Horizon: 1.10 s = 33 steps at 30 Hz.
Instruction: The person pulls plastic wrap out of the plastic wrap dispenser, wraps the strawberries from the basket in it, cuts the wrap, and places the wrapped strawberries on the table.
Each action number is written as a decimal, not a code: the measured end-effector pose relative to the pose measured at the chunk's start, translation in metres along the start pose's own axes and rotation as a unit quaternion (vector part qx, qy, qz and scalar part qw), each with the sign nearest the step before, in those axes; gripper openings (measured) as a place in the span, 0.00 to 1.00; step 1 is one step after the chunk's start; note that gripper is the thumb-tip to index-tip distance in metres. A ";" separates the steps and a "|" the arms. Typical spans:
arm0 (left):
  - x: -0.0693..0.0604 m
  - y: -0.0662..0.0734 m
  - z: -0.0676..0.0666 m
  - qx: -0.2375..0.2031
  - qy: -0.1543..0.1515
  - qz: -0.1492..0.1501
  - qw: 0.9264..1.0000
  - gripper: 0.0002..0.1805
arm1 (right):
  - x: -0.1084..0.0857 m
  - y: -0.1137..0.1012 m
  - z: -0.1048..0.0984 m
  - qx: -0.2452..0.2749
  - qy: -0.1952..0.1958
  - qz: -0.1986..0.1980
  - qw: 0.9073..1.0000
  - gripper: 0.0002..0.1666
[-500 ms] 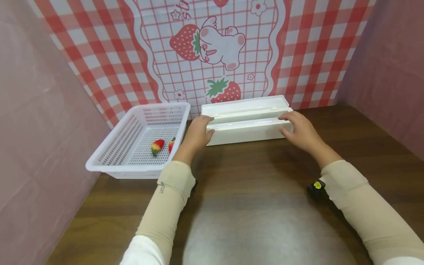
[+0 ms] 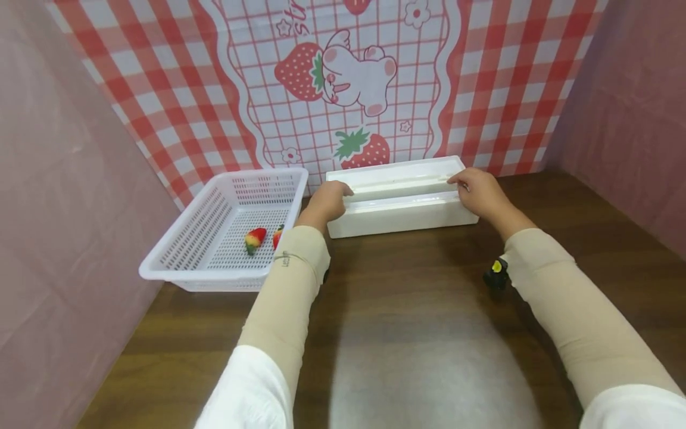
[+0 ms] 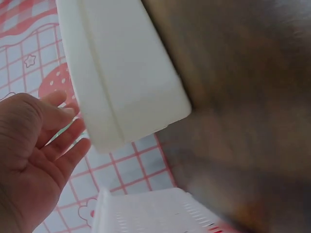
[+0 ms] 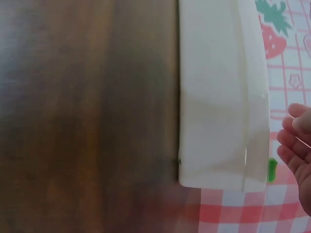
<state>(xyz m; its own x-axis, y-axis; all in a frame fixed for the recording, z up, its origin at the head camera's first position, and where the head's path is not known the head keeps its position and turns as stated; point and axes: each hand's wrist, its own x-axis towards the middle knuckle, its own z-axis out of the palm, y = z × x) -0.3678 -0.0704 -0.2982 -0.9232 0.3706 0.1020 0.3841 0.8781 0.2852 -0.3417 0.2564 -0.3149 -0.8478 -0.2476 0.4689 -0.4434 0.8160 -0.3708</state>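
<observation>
A long white box (image 2: 402, 219) lies with its lid (image 2: 396, 170) raised at the back. At its left end is my left hand (image 2: 325, 205), fingertips near the lid's hinge side; in the left wrist view that hand (image 3: 36, 155) has loosely bent fingers beside the box (image 3: 131, 68). My right hand (image 2: 482, 193) is at the right end, its fingertips by the lid's corner. The right wrist view shows the hand (image 4: 299, 150) partly, fingers slightly bent, a gap from the box (image 4: 214, 97). Contact with the lid cannot be told.
A white plastic basket (image 2: 200, 273) stands left of the box, with a red and yellow strawberry (image 2: 255, 238) and another strawberry (image 2: 277, 237) in it. A checked cloth (image 2: 504, 77) hangs behind. A small green thing (image 4: 272, 170) shows behind the box's edge.
Both hands have moved from the box's front wall back toward its lid side, thumbs off the front wall. The box looks shifted slightly toward the front.
</observation>
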 end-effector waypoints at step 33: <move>0.026 0.003 -0.009 0.085 -0.048 0.020 0.995 0.06 | 0.044 0.012 -0.010 -0.088 -0.183 0.116 0.972 0.12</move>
<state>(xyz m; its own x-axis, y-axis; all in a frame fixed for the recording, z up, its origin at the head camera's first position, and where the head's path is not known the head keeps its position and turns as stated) -0.3911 -0.0602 -0.2863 -0.9048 0.4255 0.0157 0.4243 0.8980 0.1166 -0.3813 0.2603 -0.2908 -0.9801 -0.1891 0.0604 -0.1984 0.9410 -0.2742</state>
